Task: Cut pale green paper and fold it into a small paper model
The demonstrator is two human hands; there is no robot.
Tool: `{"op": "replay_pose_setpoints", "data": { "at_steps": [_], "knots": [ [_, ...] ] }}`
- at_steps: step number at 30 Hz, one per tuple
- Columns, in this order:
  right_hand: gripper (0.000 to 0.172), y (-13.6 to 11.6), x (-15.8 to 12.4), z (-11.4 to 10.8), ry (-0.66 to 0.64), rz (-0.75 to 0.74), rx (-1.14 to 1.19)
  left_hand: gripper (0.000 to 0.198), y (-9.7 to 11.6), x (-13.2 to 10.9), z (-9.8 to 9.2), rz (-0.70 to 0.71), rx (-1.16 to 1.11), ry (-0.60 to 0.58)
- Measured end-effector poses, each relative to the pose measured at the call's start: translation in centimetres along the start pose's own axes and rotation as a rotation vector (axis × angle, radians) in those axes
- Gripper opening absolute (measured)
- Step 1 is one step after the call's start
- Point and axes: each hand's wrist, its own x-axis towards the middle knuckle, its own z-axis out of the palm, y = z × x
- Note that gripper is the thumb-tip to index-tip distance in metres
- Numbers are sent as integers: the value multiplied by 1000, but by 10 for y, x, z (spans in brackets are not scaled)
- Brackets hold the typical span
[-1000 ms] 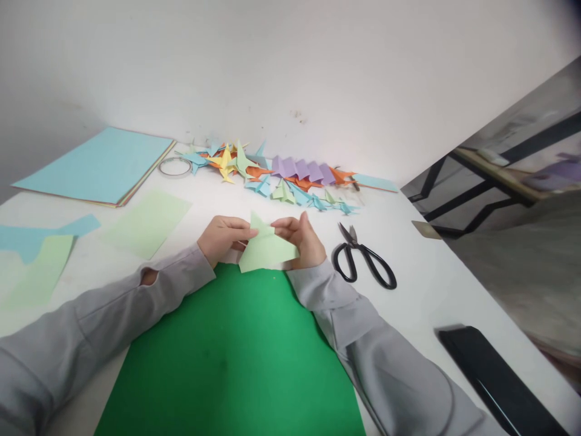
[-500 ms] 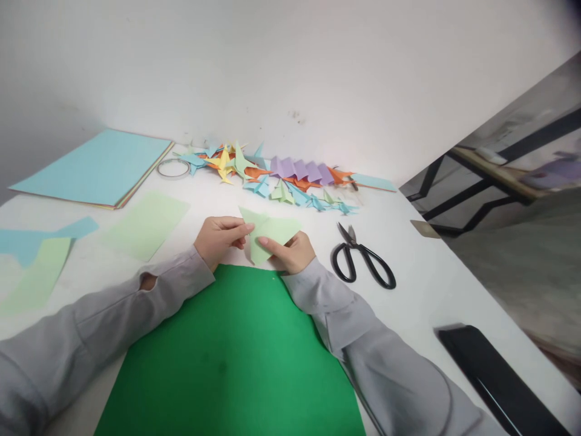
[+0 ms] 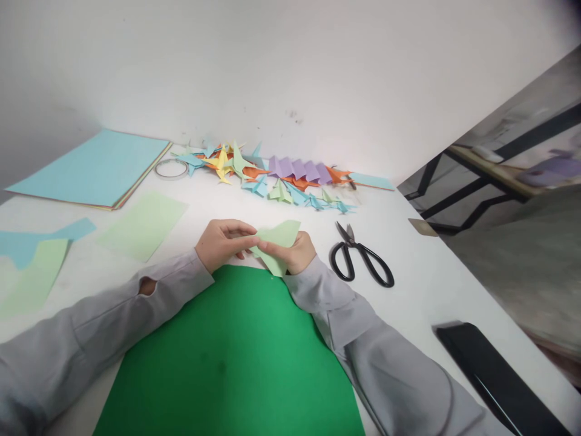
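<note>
Between my hands is a folded piece of light green paper [image 3: 280, 235], held just beyond the far edge of a dark green sheet [image 3: 227, 351]. My left hand [image 3: 224, 243] pinches the paper's left end between thumb and fingers. My right hand [image 3: 297, 251] grips its right part, thumb laid along the front and pointing left. The two thumb tips meet at the left side of the piece. Part of the folded paper is hidden behind the fingers.
Black-handled scissors [image 3: 351, 251] lie partly open at right, with a long black object [image 3: 494, 375] nearer. Folded paper figures [image 3: 236, 162] line the wall beside a tape roll [image 3: 171, 169] and a blue-topped paper stack [image 3: 91, 172]. Light green paper [image 3: 144, 225] and cut scraps [image 3: 40, 266] lie left.
The pointed flap that stood up at the paper's left end is now folded down or covered by my fingers. My left hand has shifted slightly right, closer to my right thumb.
</note>
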Motion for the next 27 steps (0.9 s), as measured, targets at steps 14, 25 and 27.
{"op": "replay_pose_setpoints", "data": {
  "at_steps": [14,25,27],
  "knots": [
    [31,-6,-7,8,-63,68,-123,20,-2,1,-2,44,-7,-141],
    [29,-8,-2,7,-93,110,-99,20,4,-1,3,2,-37,-53],
    [28,-8,-2,6,-96,114,-80,19,5,-2,3,-19,-36,-48]
  ]
}}
